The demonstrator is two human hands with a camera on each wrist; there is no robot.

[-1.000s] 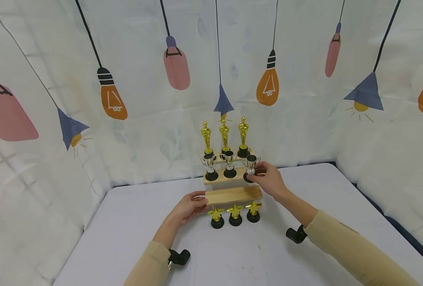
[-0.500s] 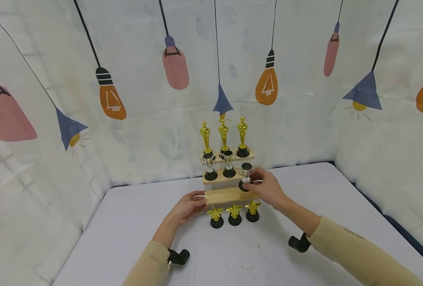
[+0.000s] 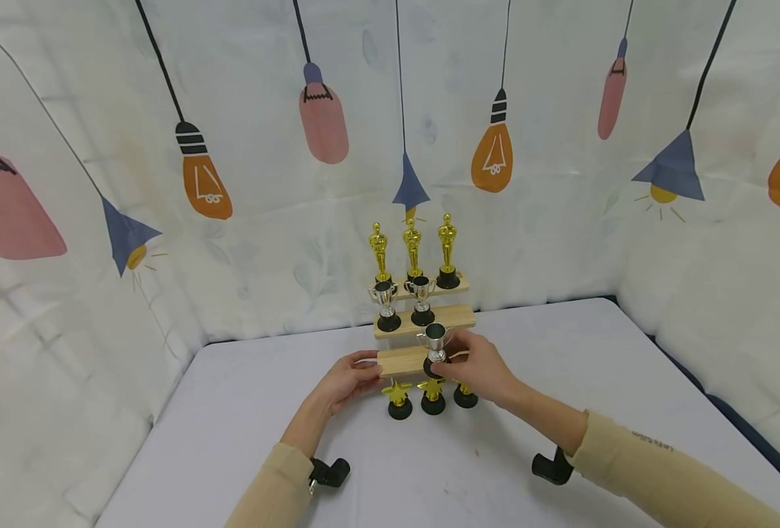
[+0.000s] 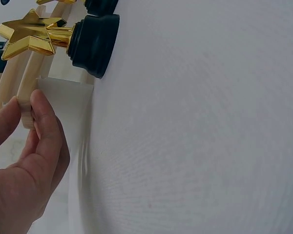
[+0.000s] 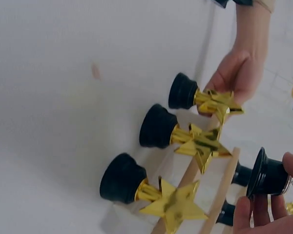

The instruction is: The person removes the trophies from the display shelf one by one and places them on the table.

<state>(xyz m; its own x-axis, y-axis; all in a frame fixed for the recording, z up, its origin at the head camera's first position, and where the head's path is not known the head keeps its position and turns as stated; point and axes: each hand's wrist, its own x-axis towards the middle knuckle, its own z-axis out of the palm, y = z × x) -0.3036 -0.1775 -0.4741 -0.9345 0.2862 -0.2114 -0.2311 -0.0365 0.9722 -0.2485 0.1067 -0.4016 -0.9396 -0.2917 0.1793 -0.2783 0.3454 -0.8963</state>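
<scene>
The right hand (image 3: 482,367) pinches a silver cup trophy (image 3: 435,342) by its black base, in front of the lowest wooden shelf (image 3: 399,362). In the right wrist view its fingers grip that black base (image 5: 269,176). At the shelf's left end the left hand (image 3: 350,380) holds the board; the left wrist view shows thumb and fingers pinching the board's end (image 4: 27,100). Two silver cups, one of them at left (image 3: 386,304), stand on the middle shelf (image 3: 457,317). Three gold figure trophies, including the right one (image 3: 447,249), stand on the top shelf (image 3: 459,287).
Three gold star trophies with black bases stand on the white table (image 3: 423,469) in front of the rack, the left one (image 3: 399,400) nearest the left hand. Behind the table hangs a pale curtain (image 3: 265,271) printed with lamps.
The right hand has lifted the third silver cup off the right end of the middle shelf and moved it left and down, before the lowest shelf. The left hand stays at the board's end.
</scene>
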